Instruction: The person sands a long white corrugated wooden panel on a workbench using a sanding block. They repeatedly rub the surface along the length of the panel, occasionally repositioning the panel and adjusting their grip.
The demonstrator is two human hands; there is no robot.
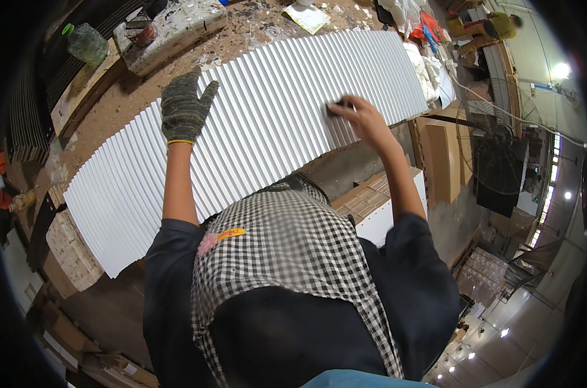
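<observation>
- In the head view, a long white ridged sheet lay slantwise over the bench, its lower left end nearer the person and its upper right end farther off
- Narrow parallel ridges ran across its width from one long edge to the other, with grey shadow lines between them
- Its outline looked bowed in this wide view, and the surface was pale and clean beside the stained, speckled brown benchtop
- The gloved left hand lay over the left half of the sheet near the far edge, back upward, the fingers straight and close together, the thumb spread wide to the right; the glove was dark grey knit with a yellow cuff
- The right hand, without a glove, was over the right half, blurred, its fingers bent toward the left above the ridges
- A small dark piece showed at the right fingertips; I could not tell whether they gripped it or only pressed on it
- The sheet was beneath both hands, its middle stretch uncovered between them
- A clear bottle with a green cap and a stained white block were beyond the sheet at the upper left
</observation>
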